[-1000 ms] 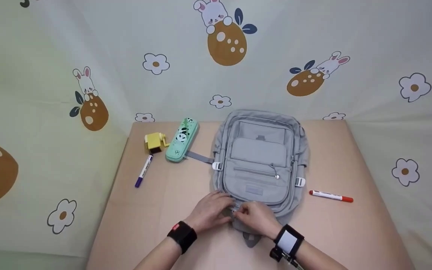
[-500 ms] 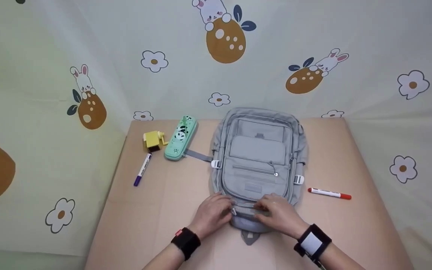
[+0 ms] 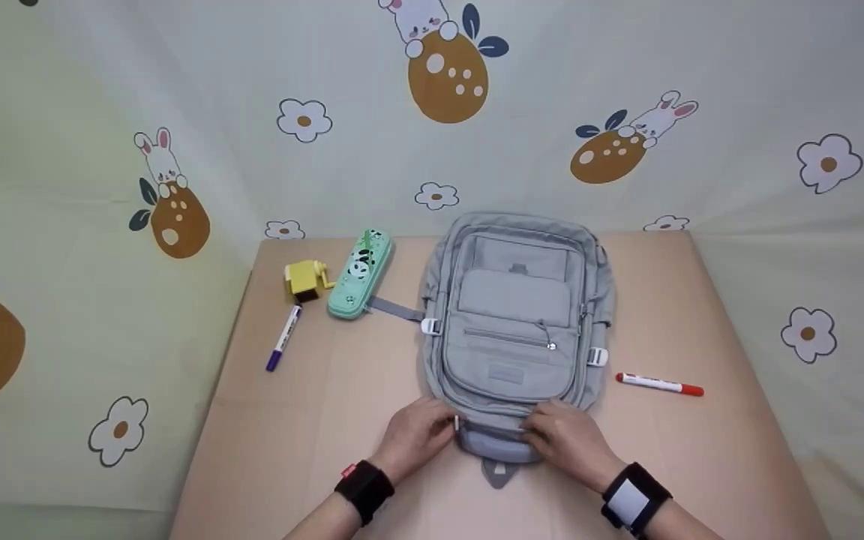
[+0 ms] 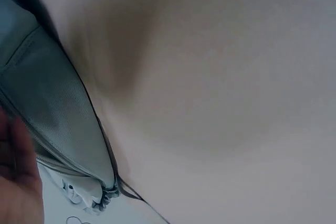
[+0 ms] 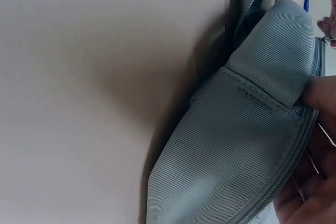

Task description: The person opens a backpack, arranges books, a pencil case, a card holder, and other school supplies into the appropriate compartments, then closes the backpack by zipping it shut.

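A grey backpack (image 3: 507,300) lies flat on the table, its front pocket side up and its top end towards me. At its near left edge my left hand (image 3: 418,439) pinches a small zipper pull (image 3: 457,423). The right hand (image 3: 571,442) holds the near right part of the bag's edge, the thumb on the fabric beside the zipper (image 5: 291,174) in the right wrist view. Fingertips of the left hand show at that view's upper right corner. In the left wrist view, the left hand (image 4: 18,182) is only partly visible beside the bag's side.
Left of the bag lie a green panda pencil case (image 3: 361,274), a yellow crank pencil sharpener (image 3: 303,280) and a purple-capped marker (image 3: 283,337). A red marker (image 3: 659,385) lies to the right. Printed cloth (image 3: 357,165) hangs behind the table (image 3: 312,420).
My right hand has moved away from the left hand, to the right along the bag's near edge, and now holds it there. The left hand has shifted slightly left with the zipper pull.
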Demonstrator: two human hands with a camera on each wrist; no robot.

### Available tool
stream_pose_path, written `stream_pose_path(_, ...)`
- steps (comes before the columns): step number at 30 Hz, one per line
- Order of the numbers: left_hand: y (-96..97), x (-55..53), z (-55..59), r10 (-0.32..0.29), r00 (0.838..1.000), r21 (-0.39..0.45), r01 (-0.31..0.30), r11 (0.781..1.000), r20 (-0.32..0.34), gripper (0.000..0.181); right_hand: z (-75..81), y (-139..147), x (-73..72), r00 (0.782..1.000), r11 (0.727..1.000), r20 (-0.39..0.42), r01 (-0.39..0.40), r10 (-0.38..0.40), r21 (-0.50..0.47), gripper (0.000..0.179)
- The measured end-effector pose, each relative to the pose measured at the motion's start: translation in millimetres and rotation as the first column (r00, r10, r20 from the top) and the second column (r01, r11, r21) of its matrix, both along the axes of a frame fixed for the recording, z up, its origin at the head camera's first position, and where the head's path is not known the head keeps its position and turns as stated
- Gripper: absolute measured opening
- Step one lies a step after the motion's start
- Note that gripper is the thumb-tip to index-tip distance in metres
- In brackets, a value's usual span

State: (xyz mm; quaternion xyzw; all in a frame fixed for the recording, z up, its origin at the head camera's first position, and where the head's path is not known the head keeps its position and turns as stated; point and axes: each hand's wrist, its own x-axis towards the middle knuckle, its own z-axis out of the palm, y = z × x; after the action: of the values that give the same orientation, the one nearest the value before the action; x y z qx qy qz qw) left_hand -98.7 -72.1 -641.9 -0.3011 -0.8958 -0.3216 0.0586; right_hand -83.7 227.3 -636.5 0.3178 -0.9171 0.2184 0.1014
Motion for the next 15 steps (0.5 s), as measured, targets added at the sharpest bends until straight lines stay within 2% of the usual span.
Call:
stream_pose_path(2,-0.8,0.0,1.6,-0.019,0.998,0.023,0.017,1.000,0.068,0.015,0.4,0.3,-0.1,1.000,1.000,0.013,0.001,-0.001,0.003,0.016)
stream_pose_path(4,-2.8,-1.0,3.0,-0.044,0.994,0.024,0.042,0.999,0.100,0.014,0.9,0.7,-0.1,1.000,1.000,0.025,0.001,-0.002,0.011,0.015)
stream_pose_path(9,-15.2,-8.5,4.3,-0.096,0.991,-0.025,0.099,0.995,0.092,0.013,3.2,0.9,-0.8,0.998,1.000,0.061,0.002,-0.004,0.022,0.015)
stream_pose_path(12,-27.6,-15.5,3.4,-0.065,0.993,-0.046,0.070,0.996,0.095,0.011,4.7,1.5,-1.0,0.997,1.000,0.081,0.006,-0.008,0.018,0.015)
stream_pose_path(15,-39.0,-23.8,1.5,0.011,0.993,-0.065,-0.003,0.998,0.120,0.009,5.4,2.8,-0.6,0.995,1.000,0.095,0.010,-0.012,0.015,0.016)
